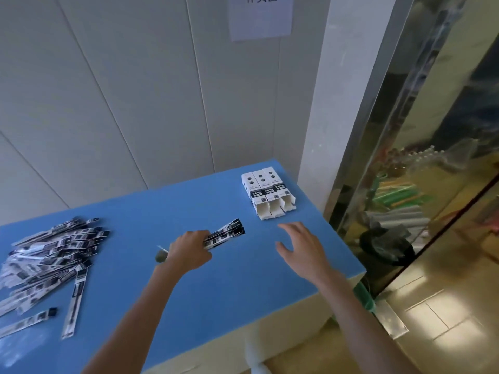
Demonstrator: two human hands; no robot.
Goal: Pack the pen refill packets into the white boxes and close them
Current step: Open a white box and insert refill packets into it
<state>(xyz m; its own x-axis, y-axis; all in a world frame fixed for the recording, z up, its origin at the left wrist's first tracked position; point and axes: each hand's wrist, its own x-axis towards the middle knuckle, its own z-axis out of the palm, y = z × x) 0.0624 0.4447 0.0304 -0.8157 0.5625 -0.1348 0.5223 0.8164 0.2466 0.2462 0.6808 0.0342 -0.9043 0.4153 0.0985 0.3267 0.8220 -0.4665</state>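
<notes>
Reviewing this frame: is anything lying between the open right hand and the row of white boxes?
No. In the head view, only bare blue table top separates the right hand from the white boxes' open ends. The held packets are off to the left.

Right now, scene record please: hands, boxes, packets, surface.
left hand: grips a bundle of packets, lifted off the blue table
right hand: open, empty, held near the boxes
white boxes: three side by side, near ends open, far right of table
loose packets: heap at the left edge
boxes filled: cannot tell
</notes>
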